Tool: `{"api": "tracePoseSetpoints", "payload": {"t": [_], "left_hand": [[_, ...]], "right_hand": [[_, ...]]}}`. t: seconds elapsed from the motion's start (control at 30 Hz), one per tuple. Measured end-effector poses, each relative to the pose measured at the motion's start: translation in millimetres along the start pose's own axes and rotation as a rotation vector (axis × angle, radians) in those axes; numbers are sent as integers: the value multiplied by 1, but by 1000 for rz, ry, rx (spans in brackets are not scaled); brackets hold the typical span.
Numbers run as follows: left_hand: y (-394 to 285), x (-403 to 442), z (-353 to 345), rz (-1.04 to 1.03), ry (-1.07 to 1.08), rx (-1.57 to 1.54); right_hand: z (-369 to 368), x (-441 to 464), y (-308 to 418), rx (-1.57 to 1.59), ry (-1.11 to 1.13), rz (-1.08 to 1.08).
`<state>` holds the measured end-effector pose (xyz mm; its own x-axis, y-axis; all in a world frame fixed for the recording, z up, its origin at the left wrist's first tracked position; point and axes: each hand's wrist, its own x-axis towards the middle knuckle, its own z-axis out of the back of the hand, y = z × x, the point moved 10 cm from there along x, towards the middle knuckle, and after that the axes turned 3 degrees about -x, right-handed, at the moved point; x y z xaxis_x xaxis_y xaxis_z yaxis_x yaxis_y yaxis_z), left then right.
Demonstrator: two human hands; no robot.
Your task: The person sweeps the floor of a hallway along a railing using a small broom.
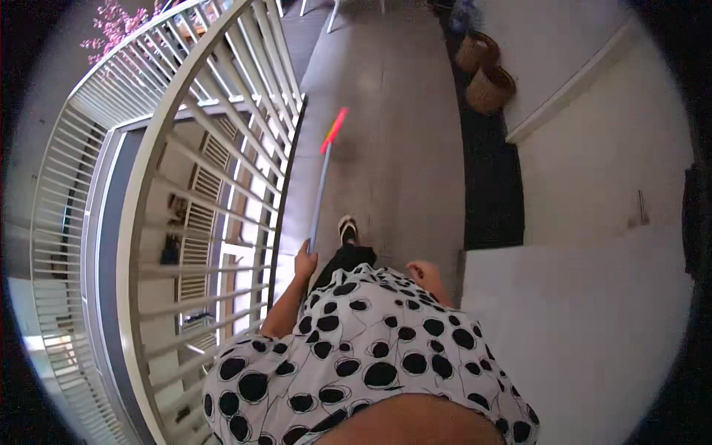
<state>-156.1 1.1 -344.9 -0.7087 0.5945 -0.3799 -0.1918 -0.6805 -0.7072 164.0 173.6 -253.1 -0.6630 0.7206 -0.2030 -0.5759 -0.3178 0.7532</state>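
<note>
My left hand (pixel 305 262) is closed around the grey handle of a broom (pixel 320 199), beside the railing. The handle slopes forward and away from me to a narrow red and yellow head (pixel 334 130), held at or just above the floor; I cannot tell which. At my right side, my right hand (pixel 425 273) hangs near my waist with its fingers curled, and nothing shows in it. One foot in a light-and-dark shoe (pixel 347 225) is forward on the grey floor (pixel 393 170).
A white barred railing (pixel 185 81) runs along the left, with a lower level seen through it. On the right are a white wall, a door (pixel 601 156) with a handle, a dark floor strip (pixel 491 185) and two woven baskets (pixel 490 90). White furniture legs (pixel 333 16) stand far ahead.
</note>
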Motion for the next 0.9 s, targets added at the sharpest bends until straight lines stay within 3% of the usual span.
{"api": "tracePoseSetpoints", "payload": {"t": [0.23, 0.33, 0.43, 0.47, 0.53, 0.6, 0.7, 0.77, 0.9], "left_hand": [[-33, 82, 11, -179, -149, 121], [-70, 114, 11, -127, -93, 192], [-76, 137, -17, 99, 245, -46], [-84, 143, -13, 93, 247, -47], [-104, 135, -10, 33, 268, 98], [-95, 122, -10, 25, 263, 159], [-57, 111, -5, -202, 57, 421], [-42, 95, 9, -167, 63, 401], [-40, 15, 41, -63, 145, 381]], "right_hand": [[1, -32, -29, 43, -127, -83], [8, -51, -21, 76, -174, -135], [12, -66, -10, 129, -218, -162], [-4, -63, -16, 85, -82, -187], [-19, -63, -29, -35, 223, -225], [-3, -53, -21, -55, 166, -190], [16, -20, -14, -58, 58, -118], [19, 19, -15, -95, 123, 85], [66, 92, 12, -211, 239, 47]]}}
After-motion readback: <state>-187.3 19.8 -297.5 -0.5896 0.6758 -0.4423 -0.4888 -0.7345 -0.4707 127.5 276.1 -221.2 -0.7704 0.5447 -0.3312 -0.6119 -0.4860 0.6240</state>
